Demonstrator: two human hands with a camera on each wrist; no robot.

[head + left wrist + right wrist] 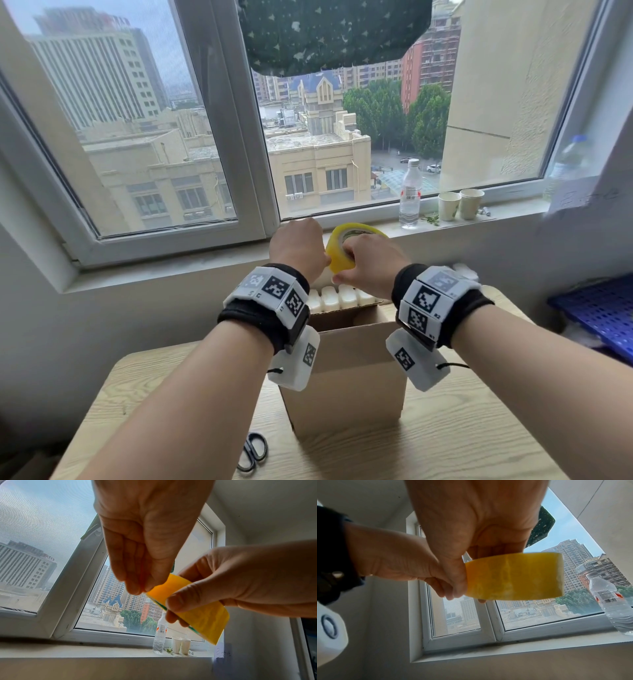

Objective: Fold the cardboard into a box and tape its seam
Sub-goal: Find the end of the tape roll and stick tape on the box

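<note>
A yellow tape roll (342, 255) is held up in front of the window sill, above the box. My right hand (371, 265) grips the roll (200, 609), thumb on its outer face and fingers curled in through the core. My left hand (298, 246) has its fingertips (135, 588) bunched together, pinching at the roll's left rim (513, 577). No loose tape end shows. The brown cardboard box (346, 373) stands upright on the wooden table (462, 438) below my wrists, its top open toward the far side.
Black scissors (253, 452) lie on the table left of the box. White rounded objects (339, 298) sit behind the box. A water bottle (410, 195) and two paper cups (460, 204) stand on the sill. A blue perforated crate (599, 315) is at the right.
</note>
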